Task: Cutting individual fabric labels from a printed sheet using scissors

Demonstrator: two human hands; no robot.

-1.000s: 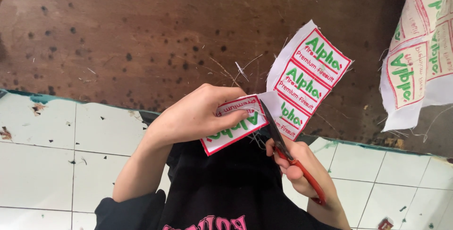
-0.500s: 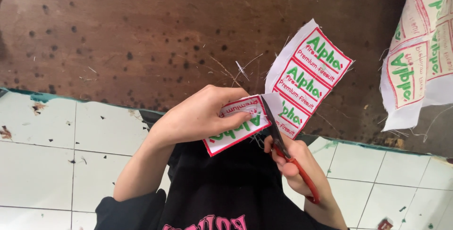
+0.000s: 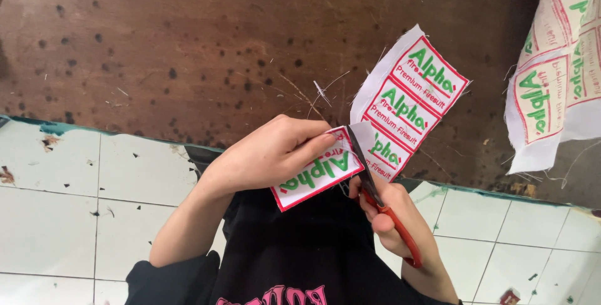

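**Scissors cut deeper between two labels on the strip**

The dark brown wooden table (image 3: 188, 42) is the landmark here. Against its near edge, over the white tiled floor (image 3: 62, 217), the person holds a strip of white fabric labels (image 3: 413, 101) with red borders and green print. Its long axis runs slanted, from the near edge up and away to the right, across the table.

The left hand (image 3: 263, 155) is closed on the lowest label (image 3: 316, 170), thumb on top, and this label now hangs turned aside from the strip. Compared with one second ago, it has swung further off the line of the strip, so I judge the cut is nearly through.

The right hand (image 3: 391, 214), just below the table edge, is clamped around the red-handled scissors (image 3: 375, 195), blades pointing up toward the table between the two labels.

Far right on the table lies another sheet of labels (image 3: 554, 73).
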